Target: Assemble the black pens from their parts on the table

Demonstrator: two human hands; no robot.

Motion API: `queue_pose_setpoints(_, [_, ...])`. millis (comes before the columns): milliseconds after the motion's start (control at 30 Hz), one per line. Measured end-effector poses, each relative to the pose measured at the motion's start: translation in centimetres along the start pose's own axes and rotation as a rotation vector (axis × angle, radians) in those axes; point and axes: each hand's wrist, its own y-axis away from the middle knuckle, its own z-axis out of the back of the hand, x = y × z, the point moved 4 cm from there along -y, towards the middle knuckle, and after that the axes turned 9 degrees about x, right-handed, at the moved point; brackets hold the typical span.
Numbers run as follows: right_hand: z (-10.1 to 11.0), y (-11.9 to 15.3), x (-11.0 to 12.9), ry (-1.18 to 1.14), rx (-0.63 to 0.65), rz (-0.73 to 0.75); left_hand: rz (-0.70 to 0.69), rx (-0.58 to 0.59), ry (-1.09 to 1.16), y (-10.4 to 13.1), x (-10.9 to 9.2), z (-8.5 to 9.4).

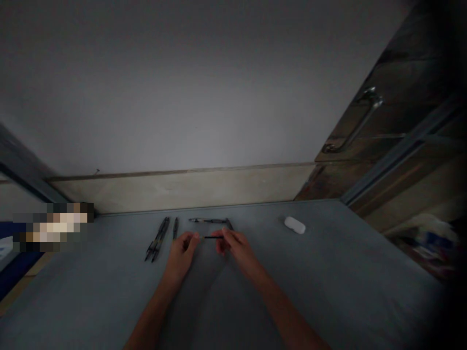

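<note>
Pinching 1 thin refill (213,237) btwn L hand (181,256) & R hand (233,246), fingers closed | ~3 pens (157,239) left; 1 white case (295,225) right

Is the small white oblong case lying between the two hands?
No, the small white oblong case lies apart on the grey table, beyond the right hand.

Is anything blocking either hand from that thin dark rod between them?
Nothing visible does. The left hand and right hand already pinch the thin rod at its two ends above the table. The loose pens lie off to the left.
</note>
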Motion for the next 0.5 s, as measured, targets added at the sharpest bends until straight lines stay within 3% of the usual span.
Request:
queue_pose_setpoints(300, [-0.25, 0.22, 0.17, -0.046, 0.013, -0.013, 0.044, 0.054, -0.015, -0.13, 0.46, -0.07])
queue_pose_setpoints(500, [-0.38, 0.37, 0.30, -0.050, 0.010, -0.021, 0.025, 0.022, 0.007, 0.11, -0.02, -0.25])
